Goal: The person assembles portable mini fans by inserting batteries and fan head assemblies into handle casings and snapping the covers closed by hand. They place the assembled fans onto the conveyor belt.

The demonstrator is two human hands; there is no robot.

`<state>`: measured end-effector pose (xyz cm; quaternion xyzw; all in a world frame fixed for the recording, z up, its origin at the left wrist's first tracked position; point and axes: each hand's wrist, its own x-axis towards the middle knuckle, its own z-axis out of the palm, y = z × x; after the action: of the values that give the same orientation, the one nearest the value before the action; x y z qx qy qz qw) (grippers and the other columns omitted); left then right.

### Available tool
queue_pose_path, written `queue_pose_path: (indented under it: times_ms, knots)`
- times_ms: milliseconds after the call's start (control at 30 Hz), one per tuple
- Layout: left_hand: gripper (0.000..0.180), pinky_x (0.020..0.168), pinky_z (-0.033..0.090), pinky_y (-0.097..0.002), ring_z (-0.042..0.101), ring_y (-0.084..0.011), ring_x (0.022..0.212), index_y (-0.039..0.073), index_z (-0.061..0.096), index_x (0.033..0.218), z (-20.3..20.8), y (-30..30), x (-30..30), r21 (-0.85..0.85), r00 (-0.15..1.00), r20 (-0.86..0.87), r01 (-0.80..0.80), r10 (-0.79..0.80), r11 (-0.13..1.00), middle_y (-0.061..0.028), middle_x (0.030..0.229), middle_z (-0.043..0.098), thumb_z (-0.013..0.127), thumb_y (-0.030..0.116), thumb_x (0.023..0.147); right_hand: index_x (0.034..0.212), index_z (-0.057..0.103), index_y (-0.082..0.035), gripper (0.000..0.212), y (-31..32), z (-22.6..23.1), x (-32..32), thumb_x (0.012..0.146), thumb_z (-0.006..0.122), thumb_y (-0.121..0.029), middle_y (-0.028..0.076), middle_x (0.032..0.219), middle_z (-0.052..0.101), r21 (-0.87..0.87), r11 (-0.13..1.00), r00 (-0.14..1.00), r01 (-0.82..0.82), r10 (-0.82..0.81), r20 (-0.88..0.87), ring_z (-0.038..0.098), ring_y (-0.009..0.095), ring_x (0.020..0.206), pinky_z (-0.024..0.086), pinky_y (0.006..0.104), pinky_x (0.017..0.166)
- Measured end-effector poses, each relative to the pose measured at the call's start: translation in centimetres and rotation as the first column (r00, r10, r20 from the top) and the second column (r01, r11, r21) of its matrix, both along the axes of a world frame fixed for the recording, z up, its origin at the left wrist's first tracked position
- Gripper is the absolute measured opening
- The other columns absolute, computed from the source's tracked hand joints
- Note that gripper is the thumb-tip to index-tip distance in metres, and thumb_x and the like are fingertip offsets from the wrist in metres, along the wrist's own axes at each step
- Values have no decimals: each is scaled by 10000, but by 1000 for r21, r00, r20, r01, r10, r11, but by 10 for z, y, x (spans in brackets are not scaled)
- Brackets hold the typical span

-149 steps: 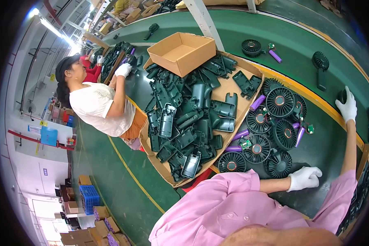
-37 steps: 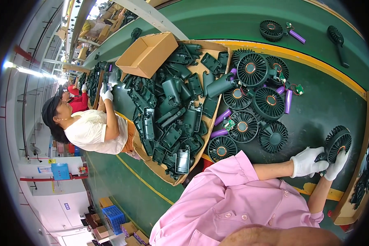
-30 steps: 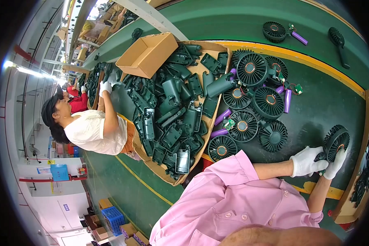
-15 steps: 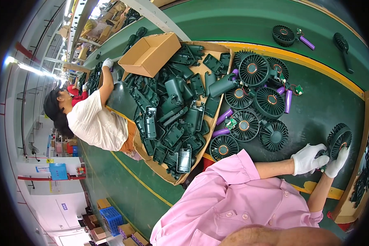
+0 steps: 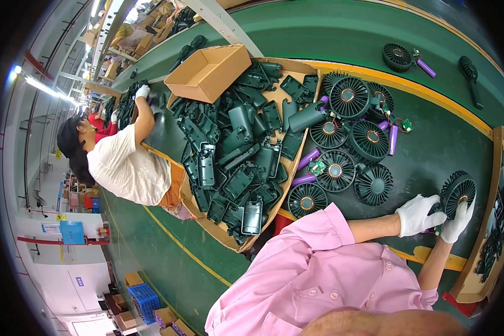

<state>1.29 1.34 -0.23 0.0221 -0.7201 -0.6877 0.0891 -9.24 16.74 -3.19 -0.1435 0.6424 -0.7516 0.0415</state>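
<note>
Gripped in my gloved right hand (image 5: 456,224) is a dark green fan head (image 5: 458,192) with a round ribbed cage and an orange-ringed hub. Close beside it, my gloved left hand (image 5: 414,216) has its fingers bent round a small dark piece (image 5: 437,210), perhaps a handle shell, mostly covered by the gloves. A bit of purple shows below the left fingers. To the left on the dark green bench lie several loose fan heads (image 5: 371,140), purple cylindrical batteries (image 5: 393,140) and a small green circuit board (image 5: 406,125) on wires.
A large cardboard tray (image 5: 297,168) heaped with dark green handle shells (image 5: 238,187) stands left, an open cardboard box (image 5: 207,73) on it. Another tray (image 5: 476,274) sits at the right edge. Beyond a yellow rail, a green belt carries a complete fan (image 5: 471,81). A co-worker (image 5: 126,162) stands far left.
The fan head has tipped slightly and shifted a little left in my right hand. My left hand stays beside it. The whole view has swung slightly. The co-worker's raised hand has dropped a little.
</note>
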Motion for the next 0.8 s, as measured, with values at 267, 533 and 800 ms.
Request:
queue_pose_path:
  times_ms: [267, 533, 800]
  knots:
    - [442, 677, 493, -494, 605, -455, 767, -11, 565, 964, 7, -2, 6, -121, 998, 4, 55, -55, 991, -234, 765, 641, 610, 412, 846, 1361, 404, 37, 732, -6, 31, 10, 837, 651, -411, 159, 1265, 530, 35, 996, 995, -82, 84, -49, 584, 249, 1083, 503, 366, 918]
    - [371, 690, 513, -457, 643, -391, 727, 3, 576, 984, 13, -7, 11, 17, 988, -54, 143, -142, 990, -169, 738, 675, 585, 353, 861, 1323, 457, 58, 860, -5, 64, 5, 779, 631, -584, 156, 1294, 520, 411, 911, 930, -22, 169, -325, 527, 230, 1151, 416, 344, 983]
    - [338, 532, 519, -336, 635, -228, 532, -7, 556, 962, 17, -7, 14, 159, 972, 22, 229, -235, 960, -116, 725, 677, 550, 326, 903, 1325, 456, 63, 822, -15, 74, 12, 775, 616, -527, 153, 1299, 517, 400, 915, 951, -55, 170, -259, 534, 215, 1129, 412, 327, 979]
